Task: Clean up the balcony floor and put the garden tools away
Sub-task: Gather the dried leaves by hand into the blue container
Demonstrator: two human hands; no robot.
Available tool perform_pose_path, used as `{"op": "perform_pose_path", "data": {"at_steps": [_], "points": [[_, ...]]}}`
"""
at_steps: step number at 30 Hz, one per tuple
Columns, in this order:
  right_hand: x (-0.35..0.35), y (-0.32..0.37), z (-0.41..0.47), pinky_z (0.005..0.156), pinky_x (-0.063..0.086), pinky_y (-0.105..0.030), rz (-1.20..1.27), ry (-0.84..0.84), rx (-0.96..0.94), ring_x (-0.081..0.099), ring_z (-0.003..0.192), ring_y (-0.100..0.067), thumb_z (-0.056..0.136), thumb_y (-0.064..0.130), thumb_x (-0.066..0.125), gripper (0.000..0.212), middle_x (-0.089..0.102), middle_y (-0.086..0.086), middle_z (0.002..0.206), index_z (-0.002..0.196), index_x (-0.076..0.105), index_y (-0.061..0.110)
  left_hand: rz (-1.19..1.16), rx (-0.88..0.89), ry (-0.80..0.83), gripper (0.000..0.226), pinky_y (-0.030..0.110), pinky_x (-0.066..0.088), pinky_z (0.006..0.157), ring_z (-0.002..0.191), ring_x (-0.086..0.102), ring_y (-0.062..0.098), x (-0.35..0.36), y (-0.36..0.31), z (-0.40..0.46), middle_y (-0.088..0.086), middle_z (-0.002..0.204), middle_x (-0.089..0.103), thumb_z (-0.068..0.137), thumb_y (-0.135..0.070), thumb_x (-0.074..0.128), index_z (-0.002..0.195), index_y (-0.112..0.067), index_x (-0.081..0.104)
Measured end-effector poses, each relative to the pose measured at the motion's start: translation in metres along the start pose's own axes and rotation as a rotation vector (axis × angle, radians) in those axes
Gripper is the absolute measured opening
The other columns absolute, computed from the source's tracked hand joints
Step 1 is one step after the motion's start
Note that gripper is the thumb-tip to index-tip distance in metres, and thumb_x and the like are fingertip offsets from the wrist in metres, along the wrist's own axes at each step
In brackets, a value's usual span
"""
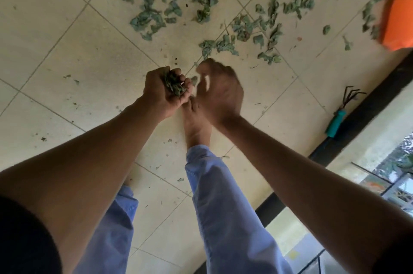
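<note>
My left hand (164,90) grips a bunch of green leaves (174,83), fingers curled round them, above the pale tiled floor (67,39). My right hand (220,90) is just beside it, blurred, fingers spread and relaxed, holding nothing that I can see. Many loose green leaves (178,1) lie scattered on the tiles ahead of both hands. A small hand rake with a teal handle (337,121) lies on the floor at the right, by the dark edge strip.
An orange object (397,21) with something black above it sits at the upper right. A dark border strip (357,126) runs along the floor's right side, with a railing and greenery beyond. My bare foot (196,124) and blue trouser legs stand below the hands.
</note>
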State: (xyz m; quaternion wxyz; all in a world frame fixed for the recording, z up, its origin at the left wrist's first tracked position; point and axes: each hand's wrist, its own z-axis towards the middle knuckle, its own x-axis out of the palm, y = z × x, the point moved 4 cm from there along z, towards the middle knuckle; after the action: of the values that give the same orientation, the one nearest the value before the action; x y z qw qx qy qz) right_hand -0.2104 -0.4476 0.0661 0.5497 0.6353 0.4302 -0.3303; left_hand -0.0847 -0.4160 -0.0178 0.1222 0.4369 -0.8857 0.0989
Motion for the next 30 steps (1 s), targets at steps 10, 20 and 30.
{"op": "perform_pose_path", "data": {"at_steps": [10, 20, 30], "points": [[0.098, -0.126, 0.022, 0.078, 0.04, -0.033, -0.039, 0.202, 0.451, 0.051, 0.105, -0.029, 0.081, 0.047, 0.072, 0.05, 0.049, -0.006, 0.117, 0.117, 0.051, 0.019, 0.083, -0.044, -0.021, 0.043, 0.03, 0.049, 0.073, 0.063, 0.056, 0.021, -0.05, -0.002, 0.028, 0.006, 0.068, 0.055, 0.104, -0.026, 0.039, 0.069, -0.011, 0.059], [0.141, -0.05, 0.013, 0.069, 0.049, -0.03, -0.023, 0.259, 0.108, 0.056, 0.1, -0.025, 0.096, 0.01, 0.059, 0.022, 0.052, -0.008, 0.114, 0.118, 0.062, 0.014, 0.139, -0.087, -0.054, 0.043, 0.03, 0.049, 0.078, 0.064, 0.055, 0.019, -0.061, -0.008, 0.026, 0.006, 0.069, 0.053, 0.103, -0.024, 0.04, 0.068, -0.01, 0.059], [0.138, -0.061, 0.022, 0.059, 0.036, -0.017, 0.081, 0.276, 0.241, 0.055, 0.085, -0.015, 0.077, -0.013, 0.053, 0.03, 0.057, 0.001, 0.097, 0.082, 0.064, 0.015, 0.3, -0.083, -0.052, 0.043, 0.032, 0.054, 0.076, 0.065, 0.057, 0.019, -0.053, -0.019, 0.024, 0.007, 0.069, 0.055, 0.105, -0.025, 0.04, 0.07, -0.009, 0.061]]}}
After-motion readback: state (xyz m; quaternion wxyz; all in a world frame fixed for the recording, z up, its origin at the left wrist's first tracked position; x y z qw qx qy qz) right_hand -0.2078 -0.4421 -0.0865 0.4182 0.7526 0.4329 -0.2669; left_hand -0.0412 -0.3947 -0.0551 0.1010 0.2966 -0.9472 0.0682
